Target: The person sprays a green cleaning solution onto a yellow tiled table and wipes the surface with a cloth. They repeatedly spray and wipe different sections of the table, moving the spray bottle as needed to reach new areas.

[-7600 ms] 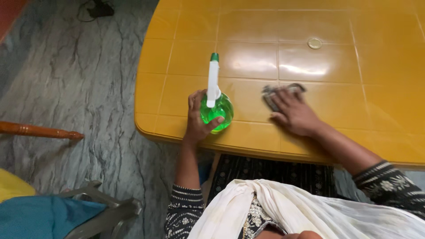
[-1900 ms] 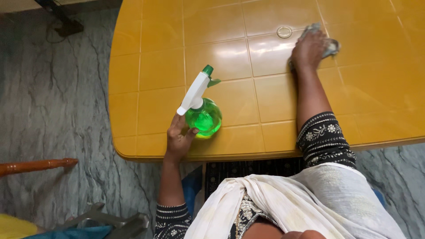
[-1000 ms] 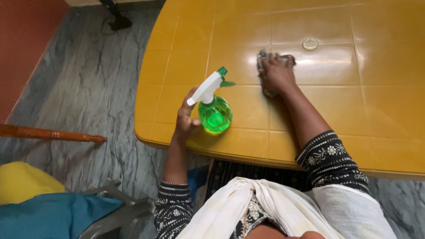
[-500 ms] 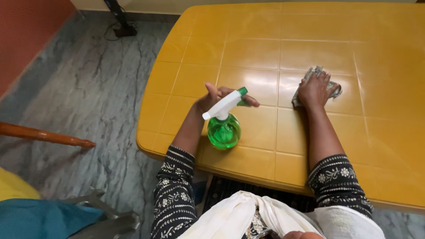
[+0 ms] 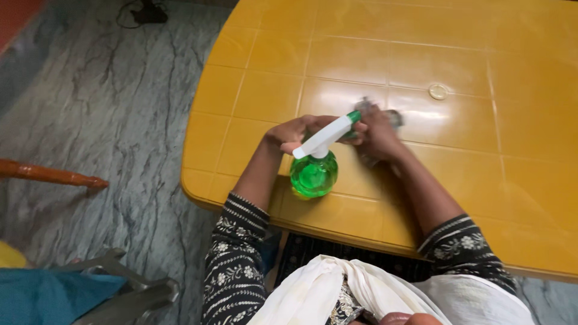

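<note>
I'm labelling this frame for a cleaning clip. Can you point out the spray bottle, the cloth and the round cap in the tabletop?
spray bottle [image 5: 313,176], head view, on its round green body.
cloth [image 5: 394,116], head view, on the grey edge showing past the right hand.
round cap [image 5: 438,92], head view, on its centre.

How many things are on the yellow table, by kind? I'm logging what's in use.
Spray bottle, green with a white head: 1
Grey cloth under the right hand: 1
Total: 2, on the yellow table.

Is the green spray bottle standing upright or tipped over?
Upright. The green spray bottle has its round base on the yellow table, white sprayer head on top, gripped by the left hand.
</note>
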